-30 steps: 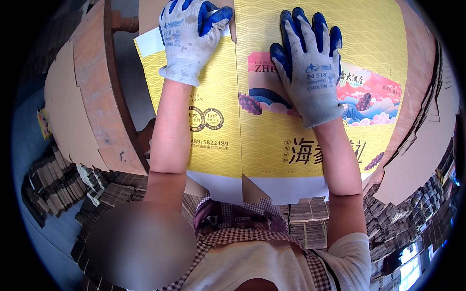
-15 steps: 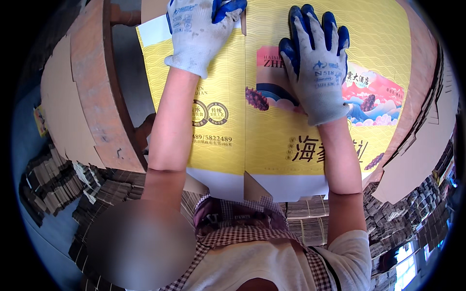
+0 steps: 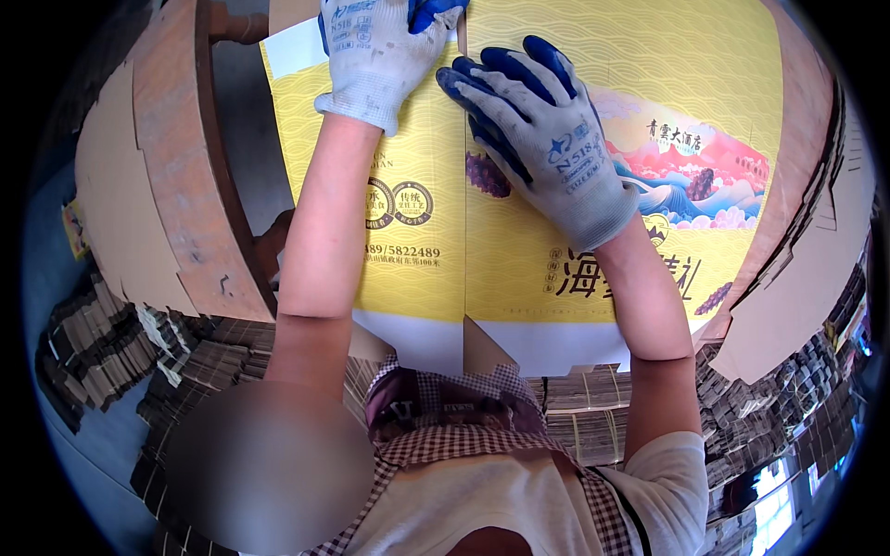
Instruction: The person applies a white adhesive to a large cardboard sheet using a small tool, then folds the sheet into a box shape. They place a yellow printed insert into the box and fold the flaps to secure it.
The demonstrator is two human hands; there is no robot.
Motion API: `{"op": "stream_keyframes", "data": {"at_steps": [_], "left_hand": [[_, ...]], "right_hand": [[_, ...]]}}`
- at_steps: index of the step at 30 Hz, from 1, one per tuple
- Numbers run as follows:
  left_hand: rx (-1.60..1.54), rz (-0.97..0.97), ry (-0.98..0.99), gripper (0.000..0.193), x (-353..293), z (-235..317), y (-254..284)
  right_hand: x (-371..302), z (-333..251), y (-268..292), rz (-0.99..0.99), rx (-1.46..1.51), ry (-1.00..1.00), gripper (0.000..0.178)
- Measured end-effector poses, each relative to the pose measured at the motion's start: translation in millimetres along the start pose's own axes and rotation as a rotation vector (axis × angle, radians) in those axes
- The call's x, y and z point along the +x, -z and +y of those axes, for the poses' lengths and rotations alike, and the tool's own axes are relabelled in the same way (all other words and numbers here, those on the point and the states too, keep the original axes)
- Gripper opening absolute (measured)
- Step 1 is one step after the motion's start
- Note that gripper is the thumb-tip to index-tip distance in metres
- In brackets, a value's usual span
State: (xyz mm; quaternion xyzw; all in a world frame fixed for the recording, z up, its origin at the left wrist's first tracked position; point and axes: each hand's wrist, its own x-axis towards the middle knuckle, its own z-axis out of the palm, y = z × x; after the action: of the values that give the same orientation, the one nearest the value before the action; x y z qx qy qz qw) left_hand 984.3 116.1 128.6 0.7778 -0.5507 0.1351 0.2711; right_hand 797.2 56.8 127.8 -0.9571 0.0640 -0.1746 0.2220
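Note:
Under both hands lies a printed yellow cardboard box blank with white edge flaps and a crease running down its middle. My left hand, in a white knit glove with blue coated fingers, rests on the left panel near the top. Its thumb stretches right toward the crease; the other fingers are largely cut off by the picture's upper edge. My right hand, gloved alike, lies on the right panel with fingers stretched out toward upper left. The fingertips reach close to the crease. Neither hand visibly grips anything.
A worn wooden frame stands at the left, beside a dark gap. Plain brown cardboard sits beyond it. Bundled cardboard stacks lie below the near edge, with more piles at left and right.
My right hand has slid left across the right panel toward the crease and turned its fingers to the upper left, uncovering more of the print. My left hand has stayed nearly in place.

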Motion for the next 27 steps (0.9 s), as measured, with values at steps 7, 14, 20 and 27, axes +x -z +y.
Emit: {"op": "stream_keyframes", "data": {"at_steps": [7,14,20,27], "left_hand": [[-0.019,-0.072,0.087,0.019,0.5,1.6,-5.0],[-0.081,0.012,0.100,0.037,-2.6,2.2,-6.8],[-0.088,-0.002,0.095,0.036,0.8,5.1,-4.7],[-0.208,-0.003,0.147,0.035,-3.9,-0.8,-2.2]], "right_hand": [[-15.6,-21.9,-2.8,-0.116,-0.150,0.032,0.048],[-64.0,-87.9,-0.3,-0.296,-0.170,-0.063,0.048],[-129.0,-169.9,5.7,-0.486,-0.007,-0.209,0.046],[-156.7,-215.2,48.2,-0.479,0.321,-0.495,0.046]]}}
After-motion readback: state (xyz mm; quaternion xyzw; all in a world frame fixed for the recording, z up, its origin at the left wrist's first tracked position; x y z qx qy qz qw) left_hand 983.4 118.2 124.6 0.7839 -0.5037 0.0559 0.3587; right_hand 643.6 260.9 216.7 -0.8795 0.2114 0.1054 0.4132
